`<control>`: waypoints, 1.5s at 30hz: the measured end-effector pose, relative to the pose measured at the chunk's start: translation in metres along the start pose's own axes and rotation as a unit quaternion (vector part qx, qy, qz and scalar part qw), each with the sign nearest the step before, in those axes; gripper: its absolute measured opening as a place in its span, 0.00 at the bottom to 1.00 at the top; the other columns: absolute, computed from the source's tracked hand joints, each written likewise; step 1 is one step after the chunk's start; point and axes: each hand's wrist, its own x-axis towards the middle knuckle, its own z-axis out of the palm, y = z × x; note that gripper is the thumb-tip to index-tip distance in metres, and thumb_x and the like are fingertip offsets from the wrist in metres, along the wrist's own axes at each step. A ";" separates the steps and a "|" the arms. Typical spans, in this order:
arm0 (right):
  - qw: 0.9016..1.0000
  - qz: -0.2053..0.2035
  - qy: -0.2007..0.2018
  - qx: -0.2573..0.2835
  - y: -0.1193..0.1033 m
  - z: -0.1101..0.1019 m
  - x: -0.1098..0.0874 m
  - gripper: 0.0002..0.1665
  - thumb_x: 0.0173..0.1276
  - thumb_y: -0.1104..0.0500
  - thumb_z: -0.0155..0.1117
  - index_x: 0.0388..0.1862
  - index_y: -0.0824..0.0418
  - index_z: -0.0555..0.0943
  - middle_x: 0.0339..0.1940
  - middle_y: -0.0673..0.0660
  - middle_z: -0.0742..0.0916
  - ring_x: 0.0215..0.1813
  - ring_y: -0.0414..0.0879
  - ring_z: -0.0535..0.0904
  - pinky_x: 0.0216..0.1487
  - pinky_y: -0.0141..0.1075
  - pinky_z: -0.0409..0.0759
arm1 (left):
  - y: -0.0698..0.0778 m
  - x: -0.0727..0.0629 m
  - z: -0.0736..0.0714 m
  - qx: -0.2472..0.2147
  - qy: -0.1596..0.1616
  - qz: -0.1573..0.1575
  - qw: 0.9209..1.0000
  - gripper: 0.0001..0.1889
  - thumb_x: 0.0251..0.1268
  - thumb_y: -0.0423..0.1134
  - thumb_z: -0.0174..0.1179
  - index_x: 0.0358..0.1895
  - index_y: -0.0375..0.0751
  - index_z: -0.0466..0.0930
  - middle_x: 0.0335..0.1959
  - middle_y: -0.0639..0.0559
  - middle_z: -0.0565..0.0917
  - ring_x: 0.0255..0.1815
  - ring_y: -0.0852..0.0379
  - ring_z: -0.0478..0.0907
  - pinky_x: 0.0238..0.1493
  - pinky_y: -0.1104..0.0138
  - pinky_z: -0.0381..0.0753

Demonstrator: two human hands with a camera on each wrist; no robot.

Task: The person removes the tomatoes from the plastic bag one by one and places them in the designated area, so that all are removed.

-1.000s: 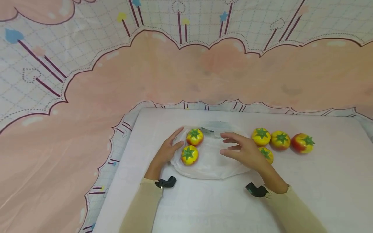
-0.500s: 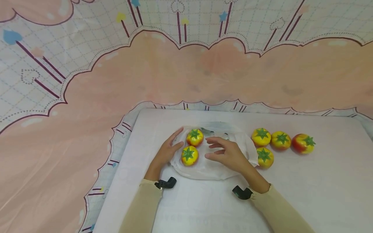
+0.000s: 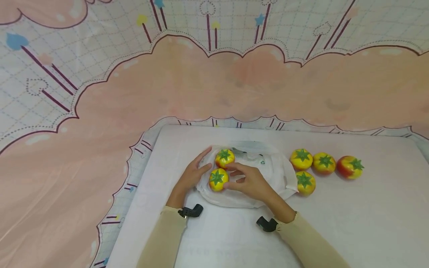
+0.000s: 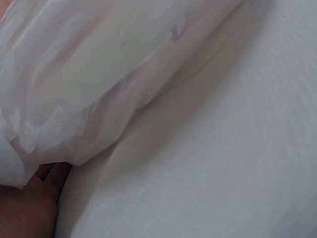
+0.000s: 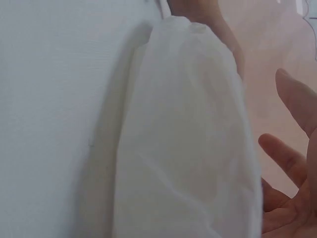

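Swept leftward over a white plastic bag (image 3: 275,175) within the past second, a person's right hand (image 3: 251,182) now reaches a pair of yellow-and-red fruits, while the left hand (image 3: 191,175) holds its place. Nearest the head camera, tan sleeves (image 3: 161,242) stretch over a white desk (image 3: 228,242), a black device (image 3: 192,211) worn at each wrist. Beyond them, the bag lies spread between the hands. On the right hand, the fingers are parted and unclenched, thumb and forefinger at the right side of the near fruit (image 3: 218,178); whether they touch it cannot be told. On the left, the visible fingers are straight and loose along the bag's left side, some hidden by the plastic in the left wrist view. Just past the near fruit sits the far fruit (image 3: 225,158), both green-capped, at the left part of the bag; whether on or inside it is unclear. To the right, four more fruits (image 3: 324,163) rest on the desk, three in a row and one in front, beside the bag's edge. Behind hangs a pink cloud-patterned backdrop (image 3: 214,85).
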 end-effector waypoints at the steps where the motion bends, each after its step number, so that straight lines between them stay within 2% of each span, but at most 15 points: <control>1: 1.000 0.000 -0.002 -0.003 0.001 0.001 0.000 0.38 0.61 0.44 0.78 0.69 0.50 0.78 0.64 0.50 0.85 0.59 0.51 0.84 0.55 0.42 0.88 | -0.001 0.000 0.000 0.002 -0.001 0.002 1.000 0.29 0.75 0.52 0.57 0.75 0.80 0.62 0.82 0.68 0.58 0.85 0.52 0.49 0.83 0.43 0.48; 13: 1.000 -0.013 -0.002 -0.018 0.007 0.013 0.008 0.37 0.59 0.45 0.79 0.67 0.49 0.79 0.57 0.51 0.87 0.52 0.47 0.86 0.50 0.36 0.88 | -0.005 0.003 -0.002 0.012 -0.006 0.014 1.000 0.30 0.74 0.55 0.58 0.75 0.79 0.61 0.82 0.66 0.58 0.85 0.51 0.50 0.83 0.42 0.48; 19: 1.000 -0.009 0.005 -0.025 0.006 0.018 0.011 0.38 0.58 0.44 0.79 0.67 0.51 0.80 0.58 0.54 0.87 0.50 0.47 0.86 0.49 0.38 0.89 | -0.006 0.003 -0.003 0.001 -0.008 0.023 1.000 0.30 0.74 0.54 0.58 0.76 0.76 0.62 0.82 0.65 0.59 0.85 0.51 0.49 0.83 0.43 0.47; 32: 0.999 -0.006 0.010 -0.036 0.005 0.022 0.013 0.37 0.57 0.44 0.80 0.65 0.49 0.81 0.58 0.53 0.86 0.49 0.45 0.85 0.49 0.37 0.88 | -0.006 0.003 -0.002 -0.007 -0.010 0.018 1.000 0.30 0.75 0.52 0.58 0.76 0.76 0.63 0.82 0.65 0.59 0.85 0.51 0.50 0.83 0.44 0.51; 37: 0.999 0.010 0.009 -0.033 0.004 0.024 0.012 0.40 0.57 0.44 0.81 0.68 0.49 0.79 0.58 0.52 0.86 0.50 0.44 0.84 0.49 0.36 0.87 | -0.006 0.003 -0.001 -0.008 -0.008 0.018 1.000 0.30 0.75 0.52 0.58 0.76 0.76 0.62 0.82 0.65 0.58 0.85 0.51 0.50 0.83 0.45 0.50; 45: 0.999 0.031 0.011 -0.042 0.003 0.026 0.011 0.39 0.56 0.43 0.81 0.67 0.47 0.80 0.54 0.49 0.87 0.47 0.42 0.82 0.48 0.33 0.86 | -0.005 0.002 0.000 -0.018 -0.010 0.021 1.000 0.30 0.75 0.51 0.58 0.76 0.76 0.62 0.82 0.66 0.59 0.85 0.53 0.50 0.83 0.45 0.49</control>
